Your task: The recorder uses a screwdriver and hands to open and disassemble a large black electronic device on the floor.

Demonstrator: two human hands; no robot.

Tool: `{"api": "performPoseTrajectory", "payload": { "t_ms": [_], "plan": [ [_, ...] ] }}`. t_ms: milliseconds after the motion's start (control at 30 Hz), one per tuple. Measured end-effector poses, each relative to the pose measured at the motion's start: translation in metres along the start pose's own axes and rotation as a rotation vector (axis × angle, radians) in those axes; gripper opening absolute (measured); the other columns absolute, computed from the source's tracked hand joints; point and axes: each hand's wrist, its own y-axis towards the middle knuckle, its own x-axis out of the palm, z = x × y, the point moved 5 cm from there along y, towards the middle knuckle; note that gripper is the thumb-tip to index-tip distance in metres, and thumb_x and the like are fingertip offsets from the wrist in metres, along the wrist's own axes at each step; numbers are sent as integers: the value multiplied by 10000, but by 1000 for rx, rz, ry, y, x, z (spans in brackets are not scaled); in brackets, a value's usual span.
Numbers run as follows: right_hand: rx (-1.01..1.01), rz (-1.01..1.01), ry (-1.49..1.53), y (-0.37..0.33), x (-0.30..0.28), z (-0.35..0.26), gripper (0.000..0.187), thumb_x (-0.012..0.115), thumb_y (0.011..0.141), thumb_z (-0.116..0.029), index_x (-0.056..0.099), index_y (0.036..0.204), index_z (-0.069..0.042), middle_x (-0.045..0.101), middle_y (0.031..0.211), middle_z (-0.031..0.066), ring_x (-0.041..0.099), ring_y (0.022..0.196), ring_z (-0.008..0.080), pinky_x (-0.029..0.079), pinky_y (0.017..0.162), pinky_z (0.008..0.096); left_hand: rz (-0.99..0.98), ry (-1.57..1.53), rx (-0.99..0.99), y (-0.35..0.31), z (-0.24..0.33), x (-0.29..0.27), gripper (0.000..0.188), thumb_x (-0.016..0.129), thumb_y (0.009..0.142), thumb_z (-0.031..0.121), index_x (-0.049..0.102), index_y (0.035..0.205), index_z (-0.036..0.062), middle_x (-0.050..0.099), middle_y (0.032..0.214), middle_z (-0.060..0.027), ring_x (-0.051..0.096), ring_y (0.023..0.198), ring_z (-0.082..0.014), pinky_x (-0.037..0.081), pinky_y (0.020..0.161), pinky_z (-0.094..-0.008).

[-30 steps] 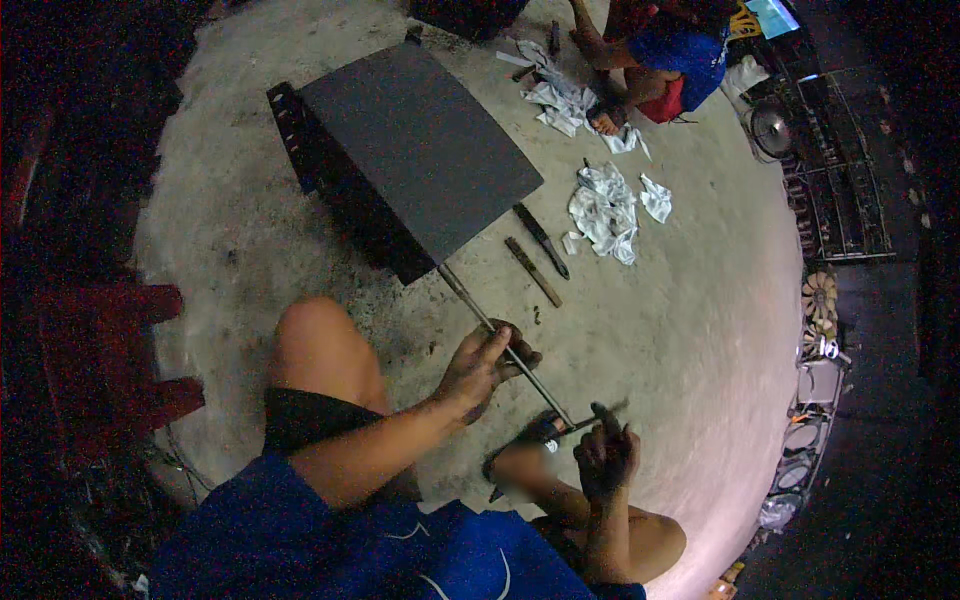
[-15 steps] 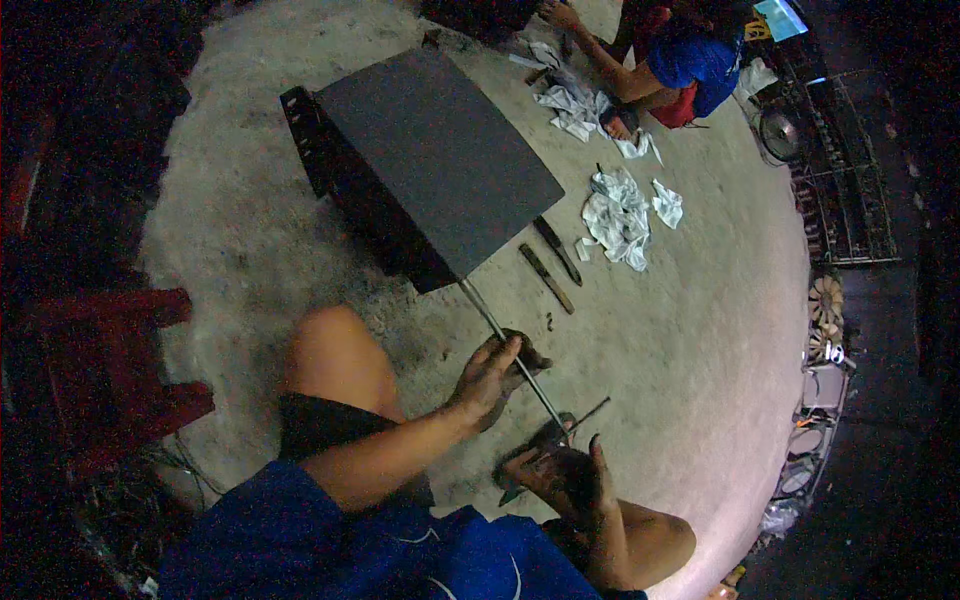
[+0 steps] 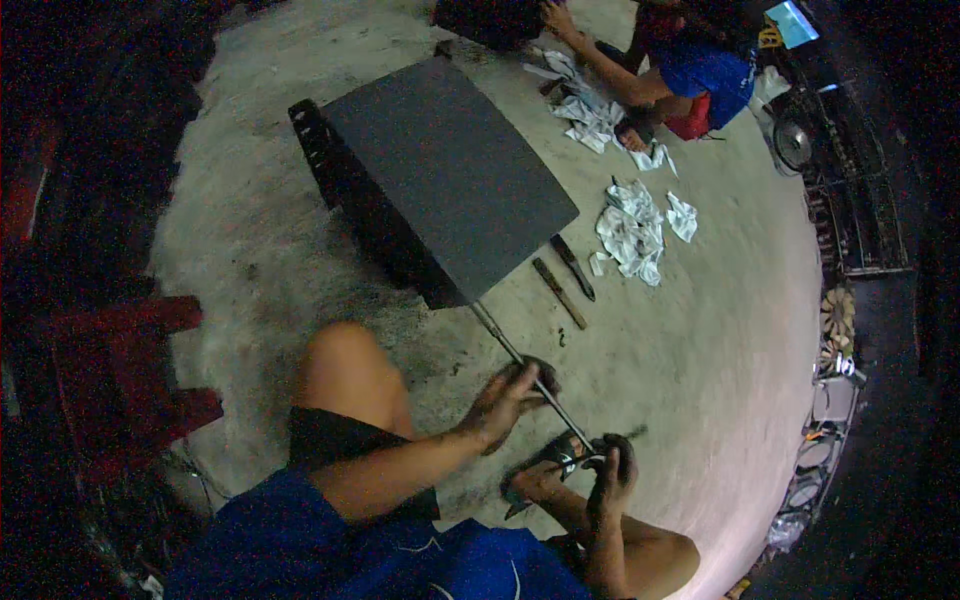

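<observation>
A large dark grey box-shaped unit with a flat top rests on the floor before me. From its near corner a long metal T-handle wrench slants toward me. My left hand is closed loosely around the middle of its shaft. At the near end, my right hand has its dark-stained fingers curled about the crossbar, which is blurred by motion. The tip of the wrench is hidden at the box's edge. My sandaled foot is just beneath the right hand.
Two flat dark bars lie right of the box, by crumpled white rags. Another person squats at the far right near more rags. A red stool stands left. Fan parts and other items line the right wall.
My right hand has gone from open, thumb spread, to curled around the wrench's crossbar. The crossbar has turned. The whole view has shifted slightly.
</observation>
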Motion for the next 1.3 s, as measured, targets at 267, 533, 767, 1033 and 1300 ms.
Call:
{"api": "performPoseTrajectory", "payload": {
  "t_ms": [267, 533, 767, 1033, 1300],
  "plan": [
    [-535, -326, -664, -57, -5, 2, 374, 501, 919, -289, 604, 1101, 21, 555, 1077, 145, 528, 987, 269, 449, 839, 386, -42, 67, 15, 0, -7, 2, 239, 561, 936, 252, 568, 1043, 38, 589, 997, -58, 608, 928, -159, 550, 778, -331],
    [454, -181, 306, -13, 29, -9, 645, 367, 912, -569, 494, 1274, -50, 576, 1170, 104, 522, 1087, 233, 391, 909, 343, -115, -36, 57, -12, 2, 5, 254, 490, 967, 216, 490, 1181, 78, 608, 1061, -112, 612, 1025, -246, 516, 854, -388],
    [81, -165, -399, -23, -90, 84, 493, 459, 924, -404, 501, 1229, -18, 555, 1164, 115, 537, 975, 175, 404, 913, 333, -57, -79, 89, -13, 8, 8, 261, 455, 985, 244, 486, 1197, 97, 608, 1085, -117, 608, 1025, -218, 501, 869, -383],
    [58, -200, -2, 6, -7, 10, 434, 414, 940, -399, 597, 1126, -52, 630, 1092, 91, 569, 972, 206, 437, 836, 363, -117, -134, 60, -12, 11, 5, 288, 478, 975, 261, 488, 1212, 98, 560, 1105, -93, 585, 991, -196, 514, 880, -370],
    [-870, 118, -716, -8, 42, -124, 228, 525, 882, -153, 588, 1042, -4, 596, 1032, 99, 552, 1000, 226, 410, 882, 355, -4, -73, 78, -5, 13, -3, 304, 538, 948, 236, 481, 1213, 99, 492, 1093, -38, 550, 962, -171, 537, 846, -363]
  ]
}}
